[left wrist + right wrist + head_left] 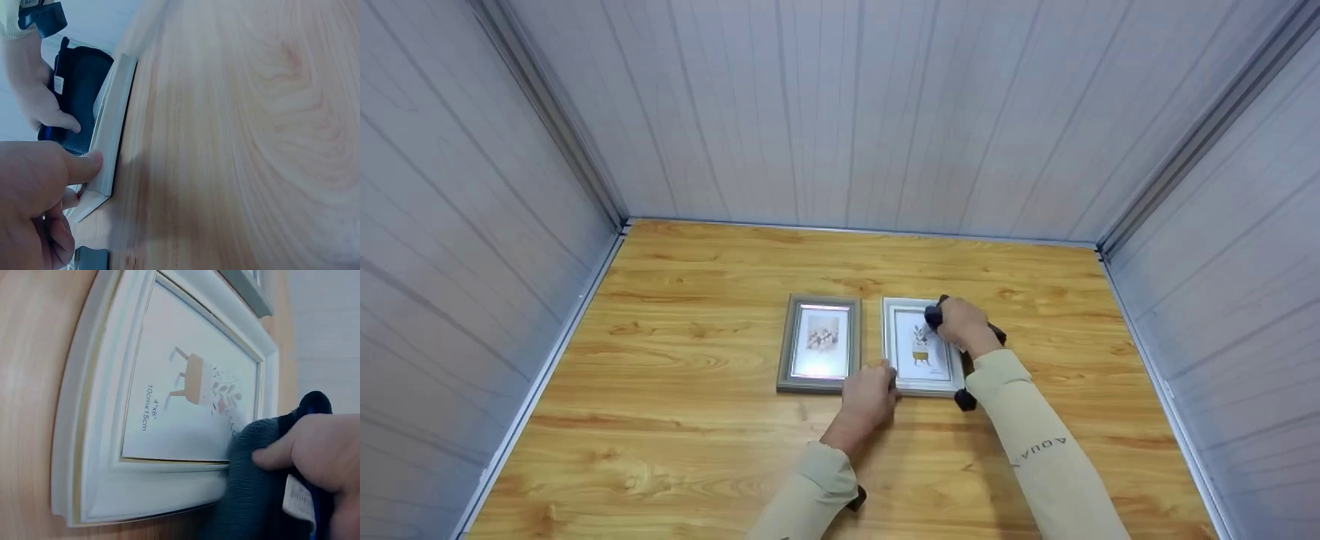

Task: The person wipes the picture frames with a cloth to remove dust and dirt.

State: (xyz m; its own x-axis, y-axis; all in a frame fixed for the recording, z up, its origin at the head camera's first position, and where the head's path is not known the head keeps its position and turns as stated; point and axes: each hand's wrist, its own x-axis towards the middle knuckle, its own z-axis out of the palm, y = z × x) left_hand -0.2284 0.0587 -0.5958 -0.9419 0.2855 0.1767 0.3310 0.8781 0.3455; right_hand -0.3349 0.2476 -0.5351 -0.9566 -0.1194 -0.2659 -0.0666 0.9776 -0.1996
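Note:
A white picture frame (924, 391) lies flat on the wooden table, its print showing a plant on a small yellow-brown stool. My left hand (868, 396) grips its near left corner, thumb (84, 167) against the frame's side and the other fingers bent. In my right hand (964, 324) is a dark, fuzzy cloth (253, 467) with a white label; I hold it against the right part of the frame, covering some of the print's edge. How the fingers under the cloth lie is hidden.
To the left of the white frame lies a grey picture frame (784, 352) with a pale floral print, a narrow gap between them. The wooden table (675, 420) is bounded by pale panel walls (825, 112) at the back and both sides.

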